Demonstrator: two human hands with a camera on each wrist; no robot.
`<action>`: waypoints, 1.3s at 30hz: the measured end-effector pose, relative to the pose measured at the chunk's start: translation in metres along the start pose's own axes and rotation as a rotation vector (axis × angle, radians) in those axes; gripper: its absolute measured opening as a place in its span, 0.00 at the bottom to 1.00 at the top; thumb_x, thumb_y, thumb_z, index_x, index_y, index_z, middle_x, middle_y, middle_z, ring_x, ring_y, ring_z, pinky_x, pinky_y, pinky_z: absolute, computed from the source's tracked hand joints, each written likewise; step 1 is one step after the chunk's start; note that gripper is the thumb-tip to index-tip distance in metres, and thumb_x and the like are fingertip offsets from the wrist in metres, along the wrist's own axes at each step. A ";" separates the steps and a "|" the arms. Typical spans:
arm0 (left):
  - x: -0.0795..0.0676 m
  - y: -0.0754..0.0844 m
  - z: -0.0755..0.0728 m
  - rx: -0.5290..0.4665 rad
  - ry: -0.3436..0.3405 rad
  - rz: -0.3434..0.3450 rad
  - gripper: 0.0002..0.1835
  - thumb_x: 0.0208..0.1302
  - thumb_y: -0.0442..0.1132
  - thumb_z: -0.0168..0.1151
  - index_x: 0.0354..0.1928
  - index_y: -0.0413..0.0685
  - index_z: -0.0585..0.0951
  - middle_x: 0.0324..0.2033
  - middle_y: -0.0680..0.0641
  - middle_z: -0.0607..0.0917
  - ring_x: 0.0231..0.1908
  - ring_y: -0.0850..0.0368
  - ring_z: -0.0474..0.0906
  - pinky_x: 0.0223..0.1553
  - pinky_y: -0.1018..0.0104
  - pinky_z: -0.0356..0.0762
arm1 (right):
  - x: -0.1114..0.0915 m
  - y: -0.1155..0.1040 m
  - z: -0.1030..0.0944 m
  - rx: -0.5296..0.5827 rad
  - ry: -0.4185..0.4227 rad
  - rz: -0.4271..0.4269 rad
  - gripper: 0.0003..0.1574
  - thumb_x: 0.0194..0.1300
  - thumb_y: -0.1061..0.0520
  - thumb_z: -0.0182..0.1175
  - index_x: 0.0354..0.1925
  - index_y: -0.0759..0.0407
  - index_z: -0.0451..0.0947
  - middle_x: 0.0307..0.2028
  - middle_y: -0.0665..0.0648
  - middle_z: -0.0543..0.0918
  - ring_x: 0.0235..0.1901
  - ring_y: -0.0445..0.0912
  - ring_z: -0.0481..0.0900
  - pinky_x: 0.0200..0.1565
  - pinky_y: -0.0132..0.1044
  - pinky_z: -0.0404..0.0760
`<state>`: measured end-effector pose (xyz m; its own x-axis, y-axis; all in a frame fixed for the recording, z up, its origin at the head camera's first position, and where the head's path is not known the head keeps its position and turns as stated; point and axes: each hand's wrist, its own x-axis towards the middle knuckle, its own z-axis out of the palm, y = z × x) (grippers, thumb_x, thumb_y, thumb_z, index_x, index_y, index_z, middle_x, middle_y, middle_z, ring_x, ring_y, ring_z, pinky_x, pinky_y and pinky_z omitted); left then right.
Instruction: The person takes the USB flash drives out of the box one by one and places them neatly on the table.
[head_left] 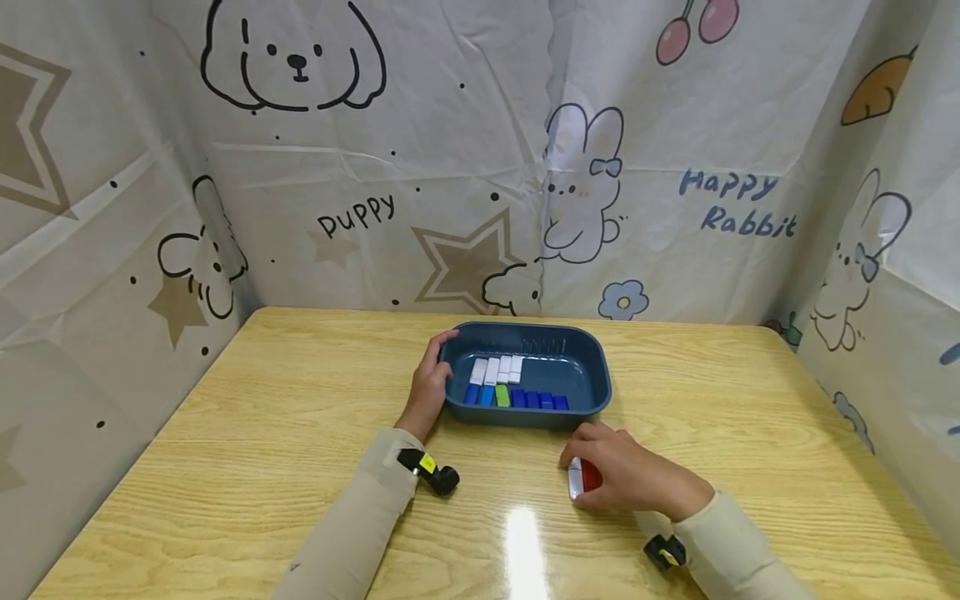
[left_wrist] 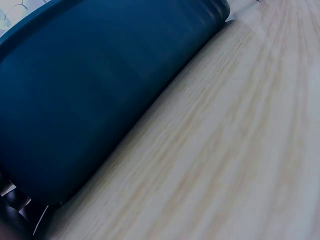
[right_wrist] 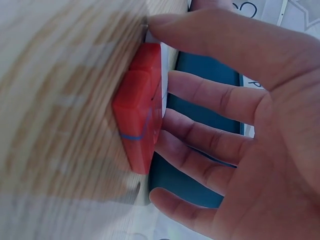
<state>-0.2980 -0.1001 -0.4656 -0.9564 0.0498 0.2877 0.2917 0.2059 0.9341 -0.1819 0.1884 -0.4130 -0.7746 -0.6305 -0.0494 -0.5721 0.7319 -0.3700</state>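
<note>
A dark blue plastic tub (head_left: 525, 417) stands on the table, with white blocks (head_left: 491, 370) in a row inside and blue blocks (head_left: 532, 400) plus one green block (head_left: 502, 396) in front of them. My left hand (head_left: 430, 387) grips the tub's left end, thumb over the rim. Before the tub's front right corner, my right hand (head_left: 622, 468) holds red blocks (right_wrist: 140, 107) and a white block (head_left: 575, 479) together between thumb and fingers, low at the tabletop. A thin blue line crosses the red. The far sides of these blocks are hidden.
The wooden table (head_left: 300, 367) reaches back to a printed cloth curtain (head_left: 465, 167), which also hangs at both sides. Each wrist carries a small black camera (head_left: 431, 472). The tub wall (left_wrist: 100, 90) fills much of the left wrist view.
</note>
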 end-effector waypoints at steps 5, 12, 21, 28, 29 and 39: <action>0.000 0.001 -0.001 -0.015 -0.011 0.003 0.32 0.57 0.28 0.41 0.67 0.49 0.67 0.69 0.47 0.66 0.70 0.52 0.54 0.68 0.48 0.49 | 0.000 0.000 0.000 0.006 -0.016 0.008 0.21 0.49 0.49 0.72 0.43 0.49 0.80 0.42 0.49 0.74 0.39 0.44 0.67 0.40 0.41 0.65; 0.000 0.001 -0.001 -0.027 -0.016 0.005 0.32 0.58 0.27 0.41 0.68 0.46 0.65 0.69 0.44 0.64 0.71 0.49 0.52 0.68 0.46 0.48 | 0.000 0.000 0.000 0.019 -0.046 0.024 0.21 0.50 0.49 0.72 0.44 0.48 0.80 0.43 0.48 0.73 0.41 0.44 0.67 0.40 0.41 0.67; 0.000 0.000 0.000 -0.004 0.008 0.003 0.32 0.56 0.31 0.41 0.66 0.53 0.68 0.68 0.49 0.67 0.70 0.53 0.55 0.68 0.48 0.50 | 0.000 0.000 -0.002 0.033 -0.067 0.029 0.21 0.50 0.49 0.72 0.44 0.47 0.79 0.44 0.47 0.73 0.42 0.44 0.67 0.42 0.42 0.67; 0.000 0.001 0.001 -0.010 0.005 0.003 0.32 0.57 0.30 0.41 0.66 0.51 0.68 0.68 0.48 0.66 0.70 0.53 0.55 0.68 0.48 0.49 | -0.001 0.000 -0.003 0.030 -0.070 0.022 0.21 0.50 0.51 0.72 0.44 0.47 0.80 0.44 0.46 0.73 0.43 0.44 0.67 0.42 0.43 0.67; 0.000 0.001 0.001 -0.008 0.006 0.002 0.32 0.57 0.30 0.41 0.66 0.51 0.68 0.68 0.48 0.66 0.70 0.52 0.55 0.68 0.48 0.49 | -0.001 0.000 -0.003 0.029 -0.071 0.023 0.21 0.50 0.51 0.72 0.44 0.47 0.80 0.44 0.46 0.73 0.43 0.44 0.67 0.42 0.43 0.67; -0.007 0.024 -0.003 -0.008 -0.021 -0.024 0.31 0.57 0.25 0.40 0.67 0.38 0.65 0.69 0.39 0.64 0.70 0.44 0.54 0.67 0.45 0.49 | -0.002 -0.001 -0.003 0.041 -0.073 0.032 0.22 0.50 0.51 0.72 0.44 0.46 0.79 0.45 0.46 0.72 0.44 0.44 0.67 0.43 0.43 0.68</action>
<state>-0.2847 -0.0983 -0.4445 -0.9632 0.0654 0.2606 0.2686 0.1994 0.9424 -0.1806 0.1898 -0.4093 -0.7698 -0.6252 -0.1287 -0.5348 0.7418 -0.4046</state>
